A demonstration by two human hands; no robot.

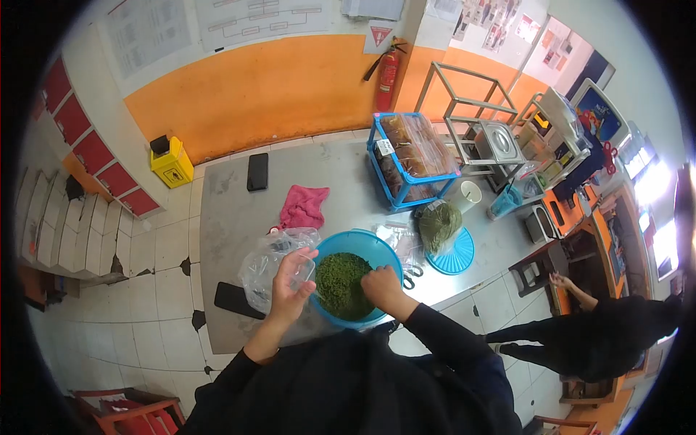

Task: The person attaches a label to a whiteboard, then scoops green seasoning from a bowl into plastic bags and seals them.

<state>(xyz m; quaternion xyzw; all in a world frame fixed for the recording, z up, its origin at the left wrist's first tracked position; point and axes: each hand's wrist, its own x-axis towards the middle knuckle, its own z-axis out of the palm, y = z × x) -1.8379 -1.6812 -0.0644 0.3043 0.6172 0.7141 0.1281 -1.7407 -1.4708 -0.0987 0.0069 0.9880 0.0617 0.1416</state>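
A blue bowl (pixel 388 253) holds a heap of chopped green herbs (pixel 341 281). At the bowl's left rim, my left hand (pixel 291 286) holds a small clear plastic container (pixel 304 271), tilted toward the bowl. Inside the bowl's right side, my right hand (pixel 384 288) is closed, its fingertips at the herbs; what it grips is hidden. A crumpled clear plastic bag (pixel 259 272) lies left of the bowl. Scissors (pixel 412 276) with dark handles rest just right of it.
On the metal table (pixel 232 217) are a pink cloth (pixel 304 207), two dark phones, a blue crate (pixel 397 190) of packed bread, a green bag (pixel 438 226), a blue lid (pixel 453 254) and a white cup (pixel 466 194). Another person (pixel 594 337) stands at the right.
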